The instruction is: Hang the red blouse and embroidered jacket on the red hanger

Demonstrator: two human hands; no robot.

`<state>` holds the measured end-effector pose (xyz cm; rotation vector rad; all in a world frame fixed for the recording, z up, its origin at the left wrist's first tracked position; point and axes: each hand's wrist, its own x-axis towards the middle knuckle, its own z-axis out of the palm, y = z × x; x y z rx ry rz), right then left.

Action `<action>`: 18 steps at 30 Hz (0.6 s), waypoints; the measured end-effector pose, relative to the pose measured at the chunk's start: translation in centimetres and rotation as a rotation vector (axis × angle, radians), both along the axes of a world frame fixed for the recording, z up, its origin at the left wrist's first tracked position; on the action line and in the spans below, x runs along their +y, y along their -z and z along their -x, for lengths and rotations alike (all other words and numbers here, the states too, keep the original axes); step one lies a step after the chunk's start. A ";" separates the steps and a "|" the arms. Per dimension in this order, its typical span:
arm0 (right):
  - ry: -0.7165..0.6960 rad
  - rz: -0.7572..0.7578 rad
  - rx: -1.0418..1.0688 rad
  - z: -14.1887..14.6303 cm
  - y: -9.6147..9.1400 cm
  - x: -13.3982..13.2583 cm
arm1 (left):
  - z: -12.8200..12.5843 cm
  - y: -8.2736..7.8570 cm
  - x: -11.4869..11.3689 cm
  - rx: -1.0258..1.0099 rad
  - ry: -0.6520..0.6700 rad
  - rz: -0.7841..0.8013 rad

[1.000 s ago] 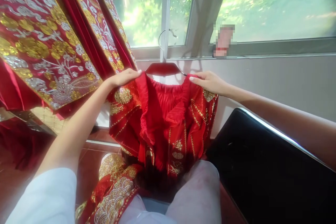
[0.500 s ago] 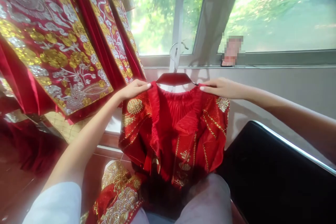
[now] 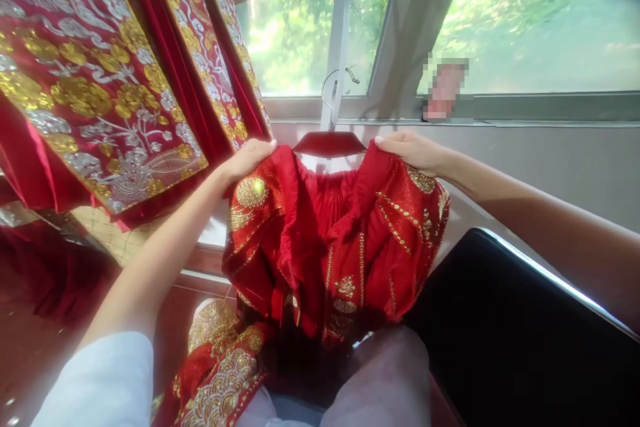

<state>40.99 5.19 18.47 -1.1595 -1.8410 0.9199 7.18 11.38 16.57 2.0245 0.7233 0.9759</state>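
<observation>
A red skirt with gold embroidery and a gathered waist (image 3: 320,240) hangs in front of me, bunched in loose folds. My left hand (image 3: 247,161) grips its left waist edge, and my right hand (image 3: 410,153) grips the right edge. Just above the waist sits a dark red hanger (image 3: 329,144), its metal hook (image 3: 334,87) rising against the window frame. A gold-patterned red cloth (image 3: 220,373) lies low down beside my grey-clad knee (image 3: 385,380). The skirt's lower edge is lost in shadow.
Red-and-gold embroidered garments (image 3: 95,80) hang close on the left. Behind the hanger are a pale wall (image 3: 550,173) and a window (image 3: 525,20) with trees beyond. A black surface (image 3: 515,333) fills the lower right, and red floor tiles (image 3: 30,347) show lower left.
My hands have come closer together and lifted the waist edges, bunching the skirt into deeper folds. The view has shifted slightly compared with a second ago.
</observation>
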 end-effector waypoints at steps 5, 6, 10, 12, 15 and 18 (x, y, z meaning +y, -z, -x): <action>0.056 0.097 -0.229 -0.3 0.5 1.1 | 0.0 -0.4 -1.1 0.169 -0.147 -0.213; 0.113 -0.023 -0.337 -0.4 0.7 0.9 | 0.0 -0.3 -1.7 0.217 -0.227 -0.299; 0.463 -0.488 -0.626 -0.2 2.3 -1.8 | 0.3 1.0 -5.5 0.403 -0.757 -0.593; 0.542 -0.522 -0.632 0.3 3.6 -3.4 | 0.4 2.0 -7.4 0.494 -0.901 -0.595; 0.585 -0.535 -0.574 0.8 5.2 -4.3 | 0.5 2.8 -8.2 0.542 -0.912 -0.536; 0.591 -0.462 -0.528 0.3 5.2 -3.5 | 0.9 2.4 -5.8 0.373 -0.775 -0.346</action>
